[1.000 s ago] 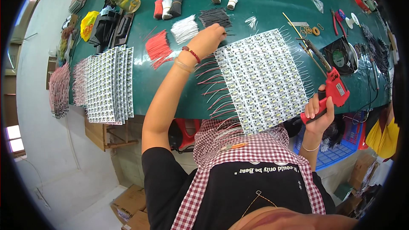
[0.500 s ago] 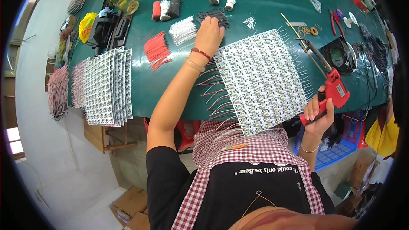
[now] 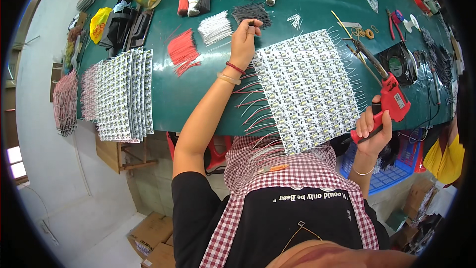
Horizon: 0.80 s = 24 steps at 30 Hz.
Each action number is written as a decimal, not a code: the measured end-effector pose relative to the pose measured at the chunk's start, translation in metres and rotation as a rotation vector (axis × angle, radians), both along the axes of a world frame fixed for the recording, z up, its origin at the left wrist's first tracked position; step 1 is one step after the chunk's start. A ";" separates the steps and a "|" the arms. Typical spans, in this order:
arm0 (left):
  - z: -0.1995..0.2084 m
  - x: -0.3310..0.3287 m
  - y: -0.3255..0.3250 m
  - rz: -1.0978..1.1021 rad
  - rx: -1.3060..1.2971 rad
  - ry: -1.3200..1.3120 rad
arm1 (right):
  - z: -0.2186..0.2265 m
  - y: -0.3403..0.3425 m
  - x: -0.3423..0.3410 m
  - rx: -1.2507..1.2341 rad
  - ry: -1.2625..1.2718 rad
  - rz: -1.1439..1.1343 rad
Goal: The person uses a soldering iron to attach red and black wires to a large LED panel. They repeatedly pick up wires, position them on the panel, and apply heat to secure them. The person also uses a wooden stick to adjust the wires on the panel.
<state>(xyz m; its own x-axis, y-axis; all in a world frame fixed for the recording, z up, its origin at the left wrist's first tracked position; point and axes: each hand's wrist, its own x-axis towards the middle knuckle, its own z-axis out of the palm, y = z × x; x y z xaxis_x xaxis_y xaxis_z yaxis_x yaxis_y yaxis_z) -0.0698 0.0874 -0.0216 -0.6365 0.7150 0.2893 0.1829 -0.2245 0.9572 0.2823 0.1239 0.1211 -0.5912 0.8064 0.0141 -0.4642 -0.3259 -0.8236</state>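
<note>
My right hand (image 3: 373, 128) is wrapped around the handle of a red soldering gun (image 3: 395, 100), its metal tip pointing up and left over the table. My left hand (image 3: 245, 37) is pinched closed at the near edge of a loose pile of black wires (image 3: 251, 14). Something dark shows between its fingertips, too small to make out. Between my hands, a large white panel of small circuit boards (image 3: 310, 89) lies tilted at the table's front edge. Red and white wires stick out along its left side, and pale wires along its right.
Left of the black wires lie loose white wires (image 3: 215, 28) and red wires (image 3: 182, 48). Tied wire bundles (image 3: 193, 4) stand behind. Stacked panels (image 3: 116, 97) sit at the table's left edge. A black fan (image 3: 396, 63) and red-handled pliers (image 3: 391, 25) are at the right.
My left hand has drawn back slightly from the black wires, its fingers now turned to the right. The soldering gun has shifted a little right and down in my right hand.
</note>
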 end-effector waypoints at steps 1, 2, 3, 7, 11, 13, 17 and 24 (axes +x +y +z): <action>0.002 -0.001 -0.001 -0.021 -0.020 0.008 | 0.003 0.001 0.000 0.000 -0.012 0.000; 0.003 -0.001 -0.002 -0.038 0.009 -0.048 | 0.006 0.001 -0.001 -0.001 -0.023 0.000; 0.003 -0.002 -0.003 -0.053 0.038 -0.104 | 0.010 0.001 -0.003 0.001 -0.041 -0.010; 0.027 0.001 -0.016 -0.152 0.055 -0.299 | 0.033 -0.003 -0.016 0.042 -0.098 -0.058; 0.062 0.022 -0.038 -0.261 -0.033 -0.456 | 0.050 -0.007 -0.048 0.199 -0.244 -0.066; 0.084 0.041 -0.053 -0.324 -0.085 -0.445 | 0.049 -0.011 -0.078 0.273 -0.426 -0.145; 0.101 0.080 -0.074 -0.373 -0.186 -0.411 | 0.030 -0.017 -0.119 0.315 -0.556 0.034; 0.097 0.114 -0.088 -0.233 -0.196 -0.168 | 0.027 -0.038 -0.128 0.357 -0.808 0.120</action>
<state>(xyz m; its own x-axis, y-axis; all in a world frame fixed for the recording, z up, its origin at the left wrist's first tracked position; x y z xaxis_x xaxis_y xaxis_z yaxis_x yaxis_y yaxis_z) 0.0439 -0.0005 0.0752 -0.4764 0.8785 0.0370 -0.0160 -0.0507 0.9986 0.1540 0.0860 0.1478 -0.6096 0.7657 -0.2049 0.3230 0.0039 -0.9464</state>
